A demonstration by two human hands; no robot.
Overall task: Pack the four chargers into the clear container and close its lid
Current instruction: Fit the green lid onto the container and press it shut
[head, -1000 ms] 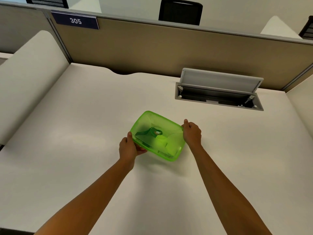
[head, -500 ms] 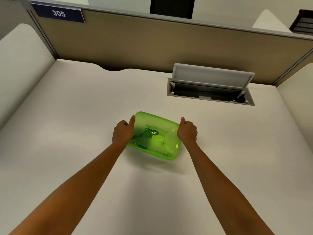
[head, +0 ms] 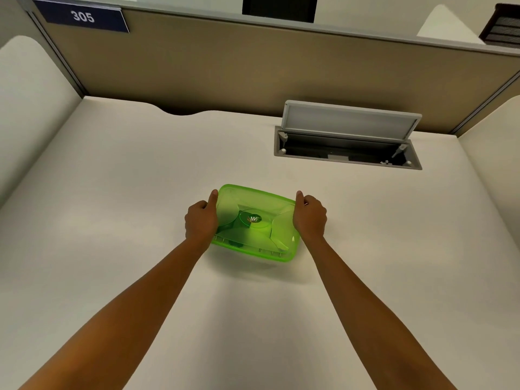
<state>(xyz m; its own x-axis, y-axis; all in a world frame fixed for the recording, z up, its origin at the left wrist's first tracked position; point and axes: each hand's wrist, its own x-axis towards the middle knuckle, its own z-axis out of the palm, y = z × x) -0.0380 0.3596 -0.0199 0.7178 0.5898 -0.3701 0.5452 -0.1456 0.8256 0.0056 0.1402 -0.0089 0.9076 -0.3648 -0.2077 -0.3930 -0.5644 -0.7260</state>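
Observation:
A see-through green container (head: 254,223) lies on the white desk (head: 140,192) with its green lid on top, a round logo at the lid's middle. My left hand (head: 201,219) grips the container's left end, thumb up on the lid's edge. At the right end my right hand (head: 309,216) grips the same way. Dim pale and dark shapes show through the lid; I cannot make out single chargers.
An open cable hatch (head: 347,149) with a raised grey flap is set into the desk at the back right. A tan partition (head: 253,66) with a "305" sign (head: 83,16) runs along the back. White side panels stand left and right.
The container has turned from tilted to nearly square with the desk's edge. My left hand shifted from its near corner up to its left end; the right hand stayed on the right end.

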